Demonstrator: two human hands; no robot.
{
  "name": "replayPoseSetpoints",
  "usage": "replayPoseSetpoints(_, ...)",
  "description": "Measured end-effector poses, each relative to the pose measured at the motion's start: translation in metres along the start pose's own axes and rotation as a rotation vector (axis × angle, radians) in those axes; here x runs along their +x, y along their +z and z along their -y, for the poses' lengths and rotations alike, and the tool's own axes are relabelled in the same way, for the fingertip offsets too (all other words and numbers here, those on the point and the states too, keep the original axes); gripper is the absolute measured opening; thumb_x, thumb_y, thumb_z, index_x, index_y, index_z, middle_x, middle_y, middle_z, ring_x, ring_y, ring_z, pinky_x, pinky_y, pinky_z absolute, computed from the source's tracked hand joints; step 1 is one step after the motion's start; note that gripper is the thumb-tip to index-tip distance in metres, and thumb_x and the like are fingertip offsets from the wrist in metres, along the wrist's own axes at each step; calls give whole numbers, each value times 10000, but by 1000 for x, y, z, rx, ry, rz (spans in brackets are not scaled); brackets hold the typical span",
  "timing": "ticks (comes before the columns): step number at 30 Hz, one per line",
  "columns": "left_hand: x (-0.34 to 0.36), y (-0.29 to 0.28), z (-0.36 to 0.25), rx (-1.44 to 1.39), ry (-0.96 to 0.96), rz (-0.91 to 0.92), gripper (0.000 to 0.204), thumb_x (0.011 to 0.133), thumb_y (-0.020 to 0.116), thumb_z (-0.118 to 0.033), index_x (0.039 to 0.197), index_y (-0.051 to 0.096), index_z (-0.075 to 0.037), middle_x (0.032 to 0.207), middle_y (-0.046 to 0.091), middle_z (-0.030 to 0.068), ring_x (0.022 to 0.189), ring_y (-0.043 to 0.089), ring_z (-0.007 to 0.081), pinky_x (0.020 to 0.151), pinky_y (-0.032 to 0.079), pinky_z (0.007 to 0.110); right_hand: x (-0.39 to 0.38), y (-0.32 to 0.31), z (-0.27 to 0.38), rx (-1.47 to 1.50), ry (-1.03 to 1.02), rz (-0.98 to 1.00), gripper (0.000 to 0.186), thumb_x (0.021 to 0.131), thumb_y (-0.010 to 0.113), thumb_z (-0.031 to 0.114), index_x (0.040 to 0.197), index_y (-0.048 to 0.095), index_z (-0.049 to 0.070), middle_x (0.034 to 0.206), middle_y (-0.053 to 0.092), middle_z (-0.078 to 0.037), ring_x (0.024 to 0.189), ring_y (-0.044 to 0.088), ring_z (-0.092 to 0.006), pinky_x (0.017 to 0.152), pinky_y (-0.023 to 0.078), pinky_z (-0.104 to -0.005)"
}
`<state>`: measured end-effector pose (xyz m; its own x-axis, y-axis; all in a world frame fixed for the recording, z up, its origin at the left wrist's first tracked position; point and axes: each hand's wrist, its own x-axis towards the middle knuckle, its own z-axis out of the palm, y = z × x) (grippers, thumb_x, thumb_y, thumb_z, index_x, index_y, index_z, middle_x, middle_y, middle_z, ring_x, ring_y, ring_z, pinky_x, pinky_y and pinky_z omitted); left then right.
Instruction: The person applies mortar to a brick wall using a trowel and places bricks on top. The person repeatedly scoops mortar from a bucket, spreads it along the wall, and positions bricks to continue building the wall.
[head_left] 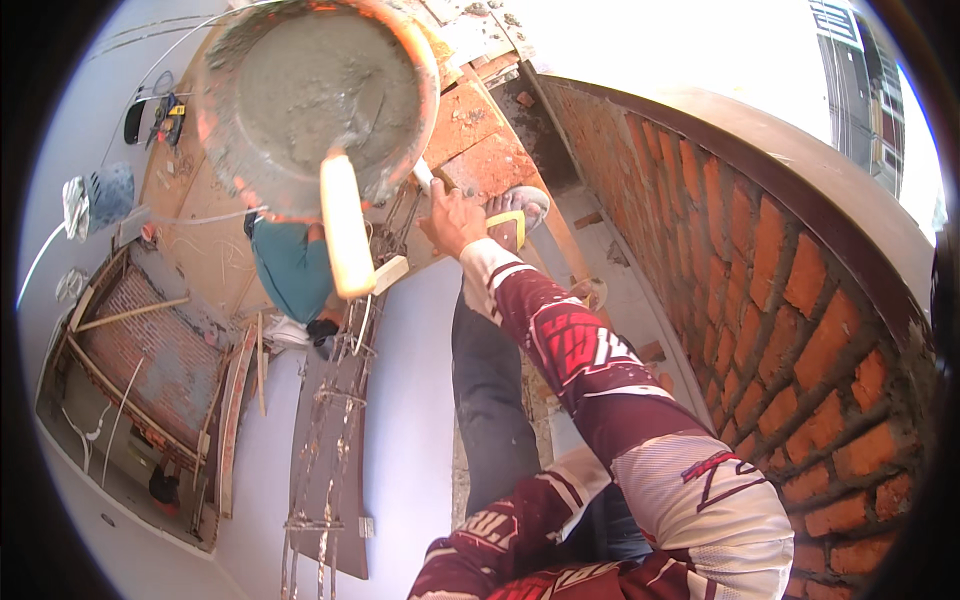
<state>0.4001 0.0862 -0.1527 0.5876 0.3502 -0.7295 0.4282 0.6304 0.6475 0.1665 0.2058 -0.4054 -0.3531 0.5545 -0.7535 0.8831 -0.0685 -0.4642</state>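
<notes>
My right hand (455, 218) reaches forward with its fingers closed round a slim pale handle (423, 177). The far end of that handle meets the rim of a round orange tub (218, 160), so the tool's head is hidden. Wet grey mortar (330, 85) fills the tub. A thick, light wooden handle (345, 230) slants up out of the mortar toward me, with no hand on it. Only the maroon and white sleeve (500, 530) of my left arm shows; it passes behind my right arm, and the left hand is out of sight.
An orange brick wall (760, 300) runs along my right. A foot in a yellow-strapped sandal (508, 222) stands beside my right hand. Upright rusty rebar (335, 440) rises left of my leg. Lower down at the left, a person in a teal shirt (290, 265) bends over.
</notes>
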Motion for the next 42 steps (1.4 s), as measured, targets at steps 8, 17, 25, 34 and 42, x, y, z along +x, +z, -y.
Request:
replayPoseSetpoints(8,-5,-20,-29,399,43,-134,641,931,673,-328,1499,480,-101,1543,486,201,1446,440,372,1199,247,634,25,33,-7,267,87,-129,459,890,646,157,1279,505,-41,1067,645,-273,935,677,-503,828,557,-546)
replayPoseSetpoints(17,-24,-49,-38,447,204,-139,569,901,639,-288,1413,570,-51,1357,586,210,1253,519,417,1045,336,725,-72,-90,-132,360,-153,-55,320,873,591,112,1164,530,-5,1033,646,-291,1029,629,-489,895,491,-517)
replayPoseSetpoints(25,-28,-41,-26,193,208,-156,519,951,578,-334,1393,609,-63,1389,576,223,1278,516,422,1040,323,743,108,-170,-98,397,21,-314,470,917,564,164,1324,487,-59,1162,645,-357,1072,658,-474,915,526,-518)
replayPoseSetpoints(34,-25,-42,-9,296,172,-82,518,946,578,-322,1383,612,-44,1397,578,224,1272,522,411,1039,317,735,166,-187,-50,322,-95,-315,592,988,597,315,1399,521,-104,1335,606,-336,1227,611,-440,1059,483,-451)
replayPoseSetpoints(42,-21,-32,-8,406,184,-118,502,904,644,-302,1311,655,-9,1303,609,192,1237,538,396,1033,334,710,56,-280,99,461,-951,-681,642,1062,576,420,1496,476,-43,1410,599,-231,1285,604,-309,1053,489,-417)
